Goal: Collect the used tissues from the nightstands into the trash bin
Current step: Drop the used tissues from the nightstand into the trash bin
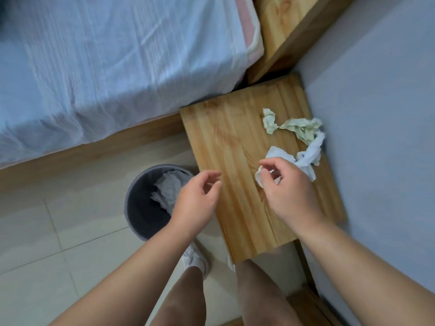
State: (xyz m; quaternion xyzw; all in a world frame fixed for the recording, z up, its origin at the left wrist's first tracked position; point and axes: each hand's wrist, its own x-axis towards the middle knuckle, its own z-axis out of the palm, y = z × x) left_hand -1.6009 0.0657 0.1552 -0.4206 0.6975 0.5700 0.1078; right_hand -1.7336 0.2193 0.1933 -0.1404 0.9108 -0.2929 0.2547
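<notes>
Reaching over the table (223,137), the right hand (289,191) is on the near end of the white tissue (308,156). Its fingers (270,165) are curled, thumb and forefinger meeting on the paper. It looks like a pinch, though blur softens the contact.

- The white tissue lies twisted along the table's wall side. Its far end touches the greenish tissues (303,128), which sit crumpled further back. Taking the nearest piece first makes sense.
- Left hand (197,196): holds nothing, with its fingers (211,177) loosely curled and slightly apart. It hovers at the table's near-left edge, between the tissues and the bin, probably ready to help gather or pass.
- Trash bin (131,191): on the floor just beside the table's corner, in the gap by the bed (117,67), so a drop is a short swing left. One crumpled tissue (167,189) already lies inside.
- Judgement: partway through; this table is not yet cleared.
- Writing: no brand, label or text readable on the bin, tissues or wood.
</notes>
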